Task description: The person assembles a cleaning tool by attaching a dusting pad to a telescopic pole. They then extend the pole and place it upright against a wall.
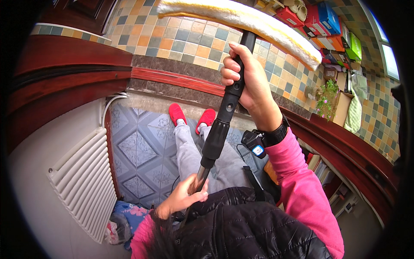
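The right hand (248, 82) is closed around the upper black section of the telescopic mop pole (222, 118). The left hand (183, 196) grips the lower metal section, close to the body. The pole's long axis runs up and away from the left hand, past the right hand, to the white-and-yellow flat mop head (250, 23), which lies crosswise over the tiled wall (181, 41). The right hand is nearer the head.

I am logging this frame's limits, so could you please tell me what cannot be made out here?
- Mop head, head view: its left end is cut by the top edge.
- Pole: lower end hidden behind the left hand and black jacket.
- Right hand: palm side hidden around the pole.
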The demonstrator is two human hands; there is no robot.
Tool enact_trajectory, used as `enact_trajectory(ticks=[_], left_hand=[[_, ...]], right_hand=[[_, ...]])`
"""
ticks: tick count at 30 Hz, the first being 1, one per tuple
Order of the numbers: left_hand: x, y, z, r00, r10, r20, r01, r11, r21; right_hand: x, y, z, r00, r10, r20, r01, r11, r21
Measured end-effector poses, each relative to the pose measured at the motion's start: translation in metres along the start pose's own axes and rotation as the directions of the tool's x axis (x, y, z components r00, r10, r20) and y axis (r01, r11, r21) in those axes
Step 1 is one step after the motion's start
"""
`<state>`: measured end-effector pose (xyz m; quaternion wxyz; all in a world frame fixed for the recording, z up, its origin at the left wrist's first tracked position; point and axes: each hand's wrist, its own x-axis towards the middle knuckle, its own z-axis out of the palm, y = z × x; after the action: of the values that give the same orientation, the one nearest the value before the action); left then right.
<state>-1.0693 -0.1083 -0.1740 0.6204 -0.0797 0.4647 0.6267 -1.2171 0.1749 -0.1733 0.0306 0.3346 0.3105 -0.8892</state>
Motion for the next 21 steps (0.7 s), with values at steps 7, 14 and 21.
enact_trajectory(ticks=[7, 14, 21], left_hand=[[0.049, 0.057, -0.01, 0.982, 0.139, 0.128, -0.105, 0.965, -0.24], [0.087, 0.078, 0.012, 0.944, 0.327, 0.037, -0.324, 0.943, -0.07], [0.086, 0.082, 0.015, 0.992, 0.128, 0.018, -0.122, 0.975, -0.188]], right_hand=[[-0.01, 0.033, 0.017, 0.994, 0.1, 0.034, -0.099, 0.995, -0.032], [-0.02, 0.044, 0.013, 0.996, 0.086, 0.008, -0.085, 0.994, -0.061], [-0.019, 0.044, 0.004, 0.996, 0.088, 0.016, -0.085, 0.988, -0.131]])
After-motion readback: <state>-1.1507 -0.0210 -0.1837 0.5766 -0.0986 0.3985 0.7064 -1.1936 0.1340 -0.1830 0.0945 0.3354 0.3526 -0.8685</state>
